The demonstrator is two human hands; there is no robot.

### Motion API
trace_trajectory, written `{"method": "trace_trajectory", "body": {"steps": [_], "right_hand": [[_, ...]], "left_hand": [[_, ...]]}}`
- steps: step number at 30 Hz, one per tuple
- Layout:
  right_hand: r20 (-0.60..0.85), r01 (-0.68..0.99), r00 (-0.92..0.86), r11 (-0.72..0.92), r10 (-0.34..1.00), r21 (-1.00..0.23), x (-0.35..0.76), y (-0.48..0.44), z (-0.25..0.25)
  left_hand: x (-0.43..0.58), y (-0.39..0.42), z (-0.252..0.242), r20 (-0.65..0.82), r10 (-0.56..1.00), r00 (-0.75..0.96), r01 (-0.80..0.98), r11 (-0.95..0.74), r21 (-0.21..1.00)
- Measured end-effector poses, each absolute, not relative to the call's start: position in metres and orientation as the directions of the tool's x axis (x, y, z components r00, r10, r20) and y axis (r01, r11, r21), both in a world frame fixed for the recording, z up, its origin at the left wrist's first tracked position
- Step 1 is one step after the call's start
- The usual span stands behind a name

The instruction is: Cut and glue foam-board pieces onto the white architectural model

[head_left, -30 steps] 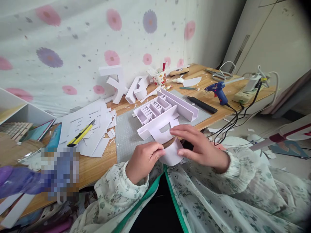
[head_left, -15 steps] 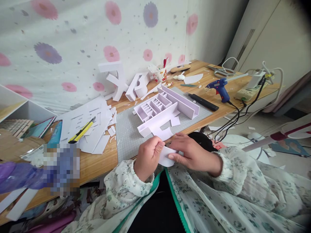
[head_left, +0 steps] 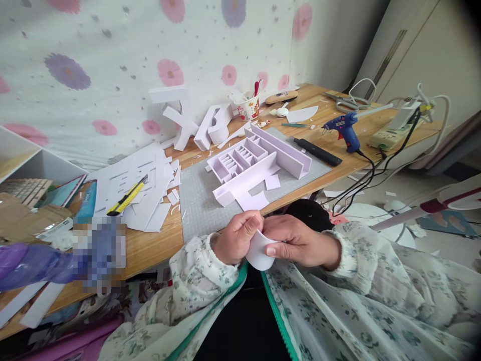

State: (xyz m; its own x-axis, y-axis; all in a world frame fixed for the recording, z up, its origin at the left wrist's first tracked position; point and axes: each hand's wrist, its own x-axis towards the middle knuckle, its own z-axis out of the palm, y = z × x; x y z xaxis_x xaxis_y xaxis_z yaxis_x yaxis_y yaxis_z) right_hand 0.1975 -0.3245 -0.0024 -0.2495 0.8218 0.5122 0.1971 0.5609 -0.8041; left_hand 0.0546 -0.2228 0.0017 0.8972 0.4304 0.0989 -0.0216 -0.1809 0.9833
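I see the curved white strip (head_left: 259, 250) pinched between my left hand (head_left: 238, 238) and right hand (head_left: 296, 240), both closed on it, held just off the counter (head_left: 150, 250) edge.

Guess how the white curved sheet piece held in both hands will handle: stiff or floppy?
Probably bendy: the white curved sheet piece bows into a roll between the left hand and right hand. Likely light: a mere pinch carries it. Possibly creases if squeezed hard, since it looks thin.
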Motion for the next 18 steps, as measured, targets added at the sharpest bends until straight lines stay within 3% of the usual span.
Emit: {"method": "trace_trajectory", "body": {"steps": [2, 7, 9, 11, 16, 18], "right_hand": [[0.512, 0.226, -0.265, 0.568, 0.817, -0.791, 0.200, -0.324, -0.004], [0.424, 0.437, -0.188, 0.462, 0.886, -0.772, 0.200, -0.324, -0.012], [0.386, 0.430, -0.155, 0.414, 0.909, -0.802, 0.198, -0.324, -0.012], [0.384, 0.378, -0.159, 0.415, 0.910, -0.828, 0.195, -0.324, -0.009], [0.467, 0.312, -0.217, 0.514, 0.857, -0.799, 0.192, -0.324, -0.004], [0.461, 0.312, -0.215, 0.508, 0.861, -0.803, 0.194, -0.324, -0.005]], "left_hand": [[0.056, -0.223, -0.002, 0.093, 0.442, 0.892, -0.034, -0.139, 0.990], [0.054, -0.219, 0.011, 0.154, 0.486, 0.860, 0.121, -0.488, 0.865], [0.054, -0.220, 0.016, 0.173, 0.517, 0.839, 0.141, -0.512, 0.847], [0.056, -0.222, 0.015, 0.148, 0.553, 0.820, 0.127, -0.428, 0.895], [0.063, -0.230, 0.001, -0.005, 0.552, 0.834, 0.021, -0.022, 1.000], [0.064, -0.229, 0.000, -0.013, 0.567, 0.824, 0.029, -0.019, 0.999]]}}
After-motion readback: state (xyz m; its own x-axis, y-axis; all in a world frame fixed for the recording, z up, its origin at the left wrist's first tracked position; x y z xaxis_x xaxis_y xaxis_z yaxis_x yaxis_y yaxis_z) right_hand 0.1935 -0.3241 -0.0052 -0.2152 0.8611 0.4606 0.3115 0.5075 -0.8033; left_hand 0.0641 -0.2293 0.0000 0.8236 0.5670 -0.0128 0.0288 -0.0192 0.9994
